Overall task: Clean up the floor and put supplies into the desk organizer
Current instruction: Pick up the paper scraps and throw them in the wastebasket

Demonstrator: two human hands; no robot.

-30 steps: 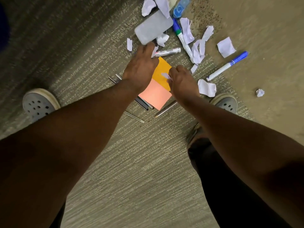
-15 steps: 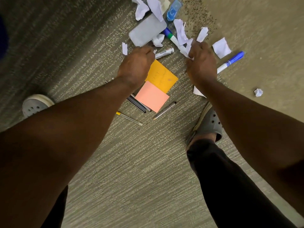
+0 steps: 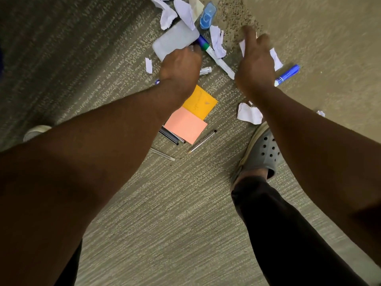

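Note:
My left hand (image 3: 181, 69) reaches down with curled fingers at the edge of a flat grey case (image 3: 175, 44) and the blue-capped end of a white marker (image 3: 218, 60); its fingertips are hidden. My right hand (image 3: 255, 65) is closed around white paper scraps (image 3: 242, 46) that stick out beside its fingers. A blue marker (image 3: 287, 75) lies just right of that hand. An orange sticky note (image 3: 203, 103) and a pink one (image 3: 185, 124) lie on the carpet below my hands, over some dark pens (image 3: 170, 137). No desk organizer is in view.
Torn and crumpled paper (image 3: 248, 114) is scattered about, with more at the top (image 3: 167, 13) and a small ball (image 3: 321, 113) at the right. A blue tape dispenser (image 3: 208, 15), a short marker (image 3: 205, 70) and loose pens (image 3: 203, 141) lie nearby. My grey shoe (image 3: 260, 153) stands close.
My right hand left the sticky notes, moved up and right to the scattered scraps and closed on some. My left hand crept up toward the grey case. My right foot stepped forward.

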